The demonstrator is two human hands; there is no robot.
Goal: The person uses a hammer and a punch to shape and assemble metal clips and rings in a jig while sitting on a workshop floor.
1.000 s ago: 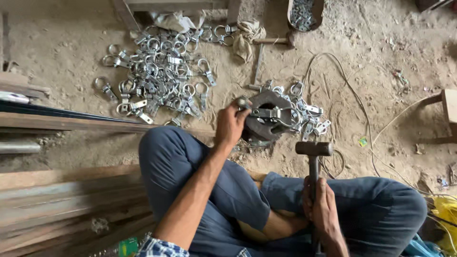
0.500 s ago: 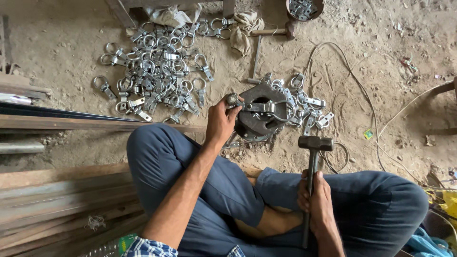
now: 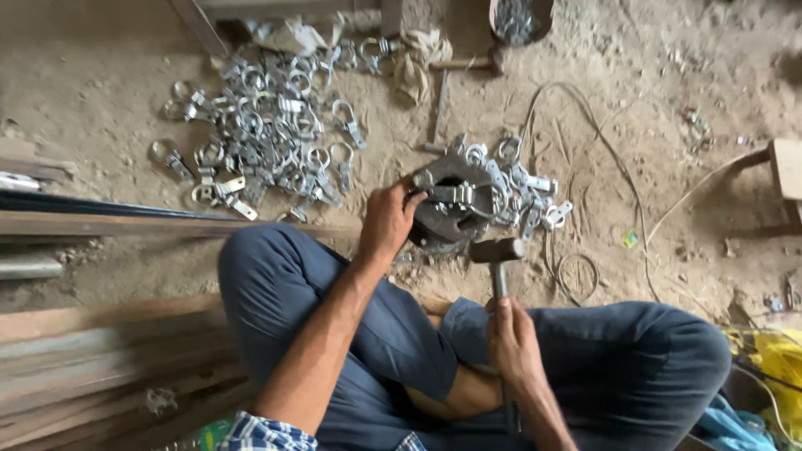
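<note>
While the left hand (image 3: 386,219) grips a metal clamp (image 3: 449,194) on the round iron block (image 3: 443,224) on the dirt floor (image 3: 668,75), the right hand (image 3: 511,341) has its fingers closed around a hammer (image 3: 498,266), its head just beside the block.

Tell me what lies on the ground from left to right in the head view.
Stacked wooden planks → big pile of metal clamps → left hand → round iron block → hammer → yellow bag.
</note>
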